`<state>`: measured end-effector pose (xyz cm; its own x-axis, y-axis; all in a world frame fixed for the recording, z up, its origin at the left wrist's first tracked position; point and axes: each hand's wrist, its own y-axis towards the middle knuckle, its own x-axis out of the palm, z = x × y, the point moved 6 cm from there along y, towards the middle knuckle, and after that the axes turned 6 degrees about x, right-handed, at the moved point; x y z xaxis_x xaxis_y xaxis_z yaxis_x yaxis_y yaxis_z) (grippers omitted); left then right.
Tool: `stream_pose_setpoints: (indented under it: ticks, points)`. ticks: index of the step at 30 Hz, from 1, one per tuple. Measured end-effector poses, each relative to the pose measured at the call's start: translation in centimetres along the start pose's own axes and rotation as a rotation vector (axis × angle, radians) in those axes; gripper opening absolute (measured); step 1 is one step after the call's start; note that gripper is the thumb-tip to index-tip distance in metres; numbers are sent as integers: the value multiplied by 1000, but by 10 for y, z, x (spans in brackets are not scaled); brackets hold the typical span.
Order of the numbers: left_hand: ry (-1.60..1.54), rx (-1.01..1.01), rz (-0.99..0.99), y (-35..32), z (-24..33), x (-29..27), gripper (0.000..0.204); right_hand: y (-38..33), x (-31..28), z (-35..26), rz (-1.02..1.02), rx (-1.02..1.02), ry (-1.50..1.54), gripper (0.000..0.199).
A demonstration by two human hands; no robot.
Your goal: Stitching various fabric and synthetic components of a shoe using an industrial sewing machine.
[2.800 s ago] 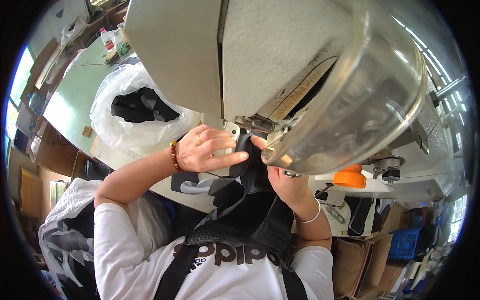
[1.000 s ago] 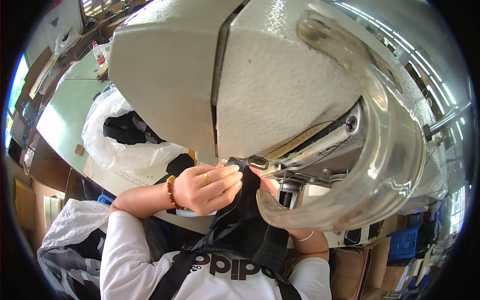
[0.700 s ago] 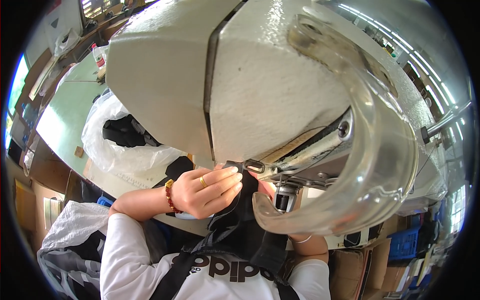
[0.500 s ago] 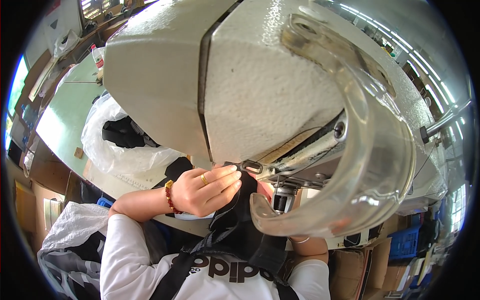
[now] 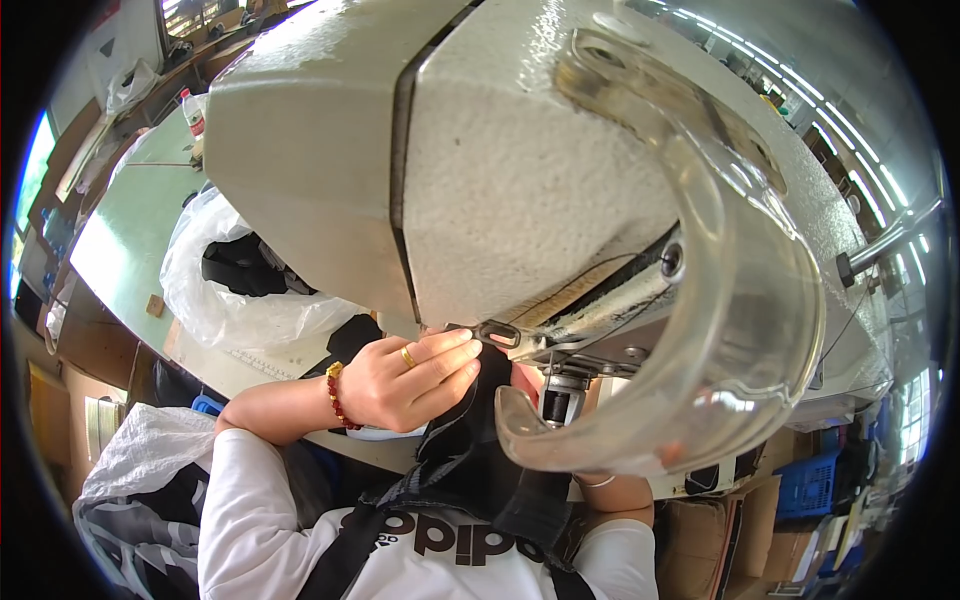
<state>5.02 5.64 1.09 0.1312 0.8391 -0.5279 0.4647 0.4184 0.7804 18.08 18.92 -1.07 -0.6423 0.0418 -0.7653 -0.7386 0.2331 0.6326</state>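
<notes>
Hands [image 5: 405, 385] touch black fabric [image 5: 488, 405]; shirt [image 5: 420, 580] bears dark lettering [image 5: 467, 545].

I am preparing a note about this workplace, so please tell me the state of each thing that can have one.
Black fabric: lower part in folds
Left hand: on the fabric, fingers together
Right hand: mostly hidden
Sewing machine: cannot tell whether running
Clear guard: attached to the machine
Plastic bag: open, dark pieces inside
Bottle: upright, capped
Ceiling lights: lit
</notes>
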Motion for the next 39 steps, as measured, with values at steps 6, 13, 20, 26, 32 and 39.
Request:
stream_pose_setpoints:
  ticks: [6,13,20,26,32,39]
  points:
    - [-46,-79,-20,3,-3,-1,16,-1,5,0,8,20,22,27]
    - [-21,-98,3,5,-3,-1,15,-3,11,6,31,60,45,29]
    - [31,-88,-32,4,2,0,16,-4,18,7,55,103,77,30]
    - [35,-56,-142,5,-2,-4,18,-20,26,10,-55,97,82,35]
    - [1,-107,-76,4,-1,0,19,-27,49,10,-307,161,117,42]
    - [-61,-35,-54,1,-8,-1,16,0,0,-6,-72,77,98,33]
